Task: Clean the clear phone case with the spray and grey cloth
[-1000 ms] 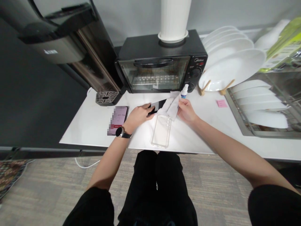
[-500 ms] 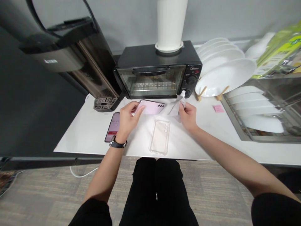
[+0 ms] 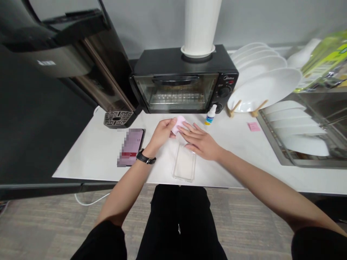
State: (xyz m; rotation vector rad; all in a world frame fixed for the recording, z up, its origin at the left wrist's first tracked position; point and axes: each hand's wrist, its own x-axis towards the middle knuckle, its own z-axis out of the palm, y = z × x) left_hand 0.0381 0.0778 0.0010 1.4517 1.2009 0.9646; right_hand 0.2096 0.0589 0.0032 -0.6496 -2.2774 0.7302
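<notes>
My left hand grips one end of a pink phone above the white counter, thumb on top. Over the phone's other end lies my right hand, its fingers stretched out and slightly apart, touching it. Whether the pale cloth is under these fingers I cannot make out. Just below the hands, a clear phone case lies flat on the counter, its top edge partly behind the right hand. A small white spray bottle with a blue and yellow label stands right of the hands.
Behind the hands is a black toaster oven bearing a white pot. A dark dispenser and a second phone are on the left. To the right are white plates, a pink sticky note and a metal rack.
My right hand has moved left from beside the spray bottle onto the pink phone. The pale cloth it held is no longer plainly visible. The phone is turned, and the bottle now shows fully.
</notes>
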